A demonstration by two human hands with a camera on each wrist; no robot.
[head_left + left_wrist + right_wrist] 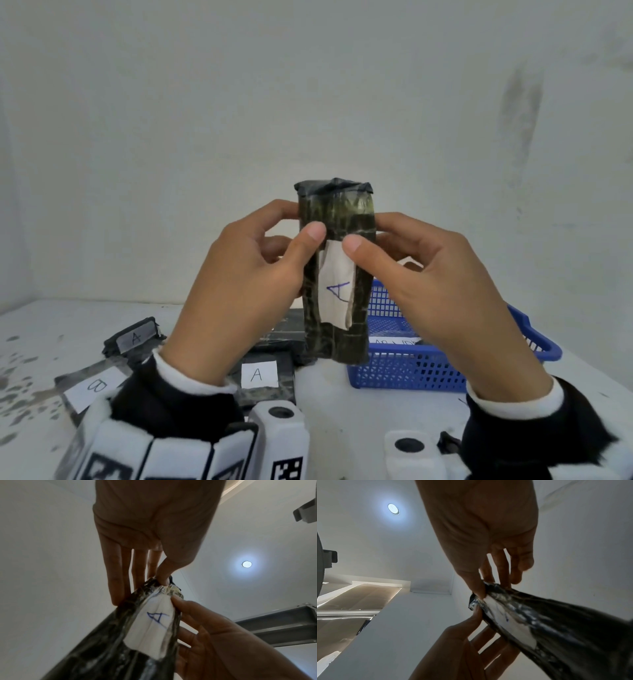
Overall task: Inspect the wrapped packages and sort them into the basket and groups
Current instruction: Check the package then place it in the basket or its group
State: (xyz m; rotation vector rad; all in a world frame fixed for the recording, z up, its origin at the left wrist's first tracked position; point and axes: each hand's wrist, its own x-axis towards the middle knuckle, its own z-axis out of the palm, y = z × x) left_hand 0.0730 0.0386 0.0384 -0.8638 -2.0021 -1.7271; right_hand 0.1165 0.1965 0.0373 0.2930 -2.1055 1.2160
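Note:
I hold a long dark wrapped package [334, 219] upright in front of me, above the table. A white paper label marked "A" [334, 291] faces me. My left hand [253, 274] grips its left side, thumb on the front and fingers behind. On the right side my right hand [424, 274] holds it the same way, thumb at the label's top. The left wrist view shows the package [109, 649] and its label [154, 626] from below. In the right wrist view the package [565, 626] runs to the lower right.
A blue mesh basket [411, 370] sits on the white table right of centre, with a labelled package inside. Left of it lie dark packages labelled "A" [258, 374], "A" [135, 337] and "B" [94, 385]. A white wall stands close behind.

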